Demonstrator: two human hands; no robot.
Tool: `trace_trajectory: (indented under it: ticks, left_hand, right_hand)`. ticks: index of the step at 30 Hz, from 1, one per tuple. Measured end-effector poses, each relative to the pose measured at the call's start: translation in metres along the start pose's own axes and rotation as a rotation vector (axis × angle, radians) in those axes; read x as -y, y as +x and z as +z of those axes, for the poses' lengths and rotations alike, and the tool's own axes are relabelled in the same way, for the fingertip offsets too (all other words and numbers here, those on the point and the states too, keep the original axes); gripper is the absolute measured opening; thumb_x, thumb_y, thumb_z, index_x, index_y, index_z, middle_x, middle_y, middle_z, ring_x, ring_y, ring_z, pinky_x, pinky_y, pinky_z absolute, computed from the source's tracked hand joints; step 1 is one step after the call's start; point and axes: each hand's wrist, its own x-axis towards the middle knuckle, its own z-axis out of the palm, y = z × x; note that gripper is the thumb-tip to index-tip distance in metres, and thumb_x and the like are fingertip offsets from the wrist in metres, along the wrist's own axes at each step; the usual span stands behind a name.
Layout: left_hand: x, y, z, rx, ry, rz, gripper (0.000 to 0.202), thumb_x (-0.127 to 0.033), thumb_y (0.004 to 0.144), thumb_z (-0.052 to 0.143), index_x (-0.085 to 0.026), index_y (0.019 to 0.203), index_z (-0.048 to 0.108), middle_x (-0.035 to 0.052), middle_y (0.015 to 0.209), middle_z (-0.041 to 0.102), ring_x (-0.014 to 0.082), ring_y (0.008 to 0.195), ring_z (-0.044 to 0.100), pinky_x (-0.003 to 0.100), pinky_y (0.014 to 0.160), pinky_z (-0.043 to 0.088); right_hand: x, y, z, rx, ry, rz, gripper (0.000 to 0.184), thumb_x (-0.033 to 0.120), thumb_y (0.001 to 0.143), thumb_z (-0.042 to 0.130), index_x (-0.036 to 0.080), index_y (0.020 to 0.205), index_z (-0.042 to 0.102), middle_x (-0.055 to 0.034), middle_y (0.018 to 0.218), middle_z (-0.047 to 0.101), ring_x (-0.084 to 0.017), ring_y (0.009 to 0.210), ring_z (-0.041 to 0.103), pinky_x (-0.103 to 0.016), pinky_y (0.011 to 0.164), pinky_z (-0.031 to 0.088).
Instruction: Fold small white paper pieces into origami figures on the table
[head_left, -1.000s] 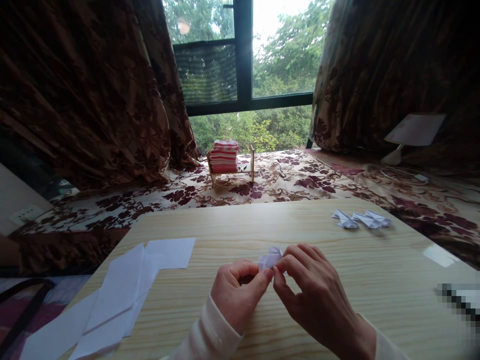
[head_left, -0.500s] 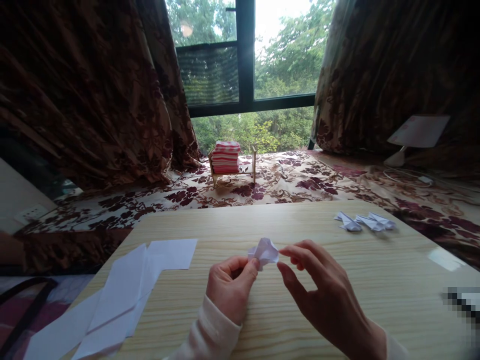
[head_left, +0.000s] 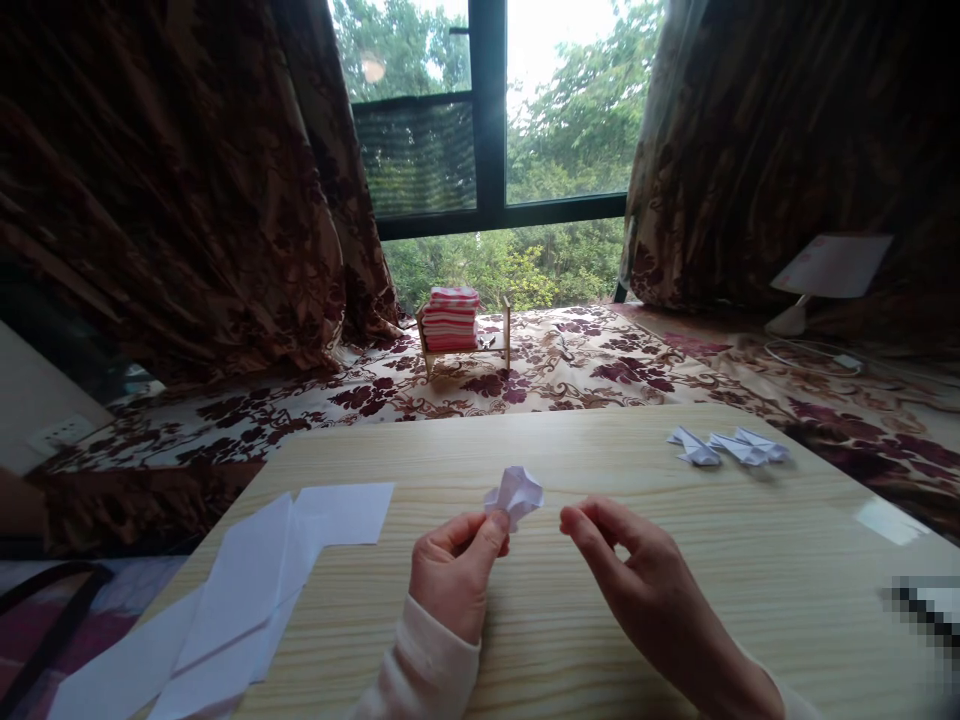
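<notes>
Creased paper (head_left: pixel 517 492) is showing just below mid-frame, looking only partly shaped; the left hand (head_left: pixel 454 568) is pinching it, while the right hand (head_left: pixel 637 565) is hovering nearby, closed on nothing visible. Folded pieces (head_left: pixel 697 448) are lying centre right; flat sheets (head_left: pixel 244 565) are waiting lower left.

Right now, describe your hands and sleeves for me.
The left grip and right grip are bare hands, with no glove or ring visible. The left sleeve is plain and off-white, creased near the wrist; only a small part of the pale right sleeve shows.
</notes>
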Motion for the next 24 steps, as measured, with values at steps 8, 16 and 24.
trace_trajectory:
  ticks: [8, 16, 24]
  left_hand:
    - [-0.003, -0.012, 0.008, 0.139, 0.004, 0.038, 0.025, -0.036, 0.063, 0.066, -0.015, 0.049, 0.065, -0.0011, 0.050, 0.054, 0.0124, 0.056, 0.046, 0.023, 0.055, 0.036]
    - [-0.008, -0.015, 0.011, 0.185, 0.040, 0.068, 0.024, -0.029, 0.063, 0.066, -0.016, 0.043, 0.060, -0.0022, 0.048, 0.048, 0.0114, 0.053, 0.040, 0.024, 0.053, 0.031]
    - [-0.009, -0.015, 0.008, 0.266, 0.086, 0.086, 0.023, -0.028, 0.065, 0.063, -0.015, 0.046, 0.064, -0.0001, 0.052, 0.050, 0.0134, 0.058, 0.043, 0.025, 0.056, 0.032]
  right_hand:
    - [0.008, 0.002, 0.008, 0.145, 0.518, 0.295, 0.027, 0.043, 0.074, 0.061, 0.017, 0.073, 0.066, 0.0043, 0.050, 0.046, -0.009, 0.047, 0.037, -0.022, 0.049, 0.037]
    - [0.005, 0.000, 0.007, 0.132, 0.554, 0.378, 0.034, 0.048, 0.073, 0.060, 0.016, 0.062, 0.058, 0.0054, 0.051, 0.036, -0.009, 0.050, 0.029, -0.021, 0.046, 0.026]
    - [0.007, -0.002, 0.008, 0.096, 0.458, 0.206, 0.034, 0.044, 0.079, 0.053, 0.017, 0.059, 0.056, 0.0043, 0.052, 0.032, -0.010, 0.050, 0.029, -0.023, 0.047, 0.026]
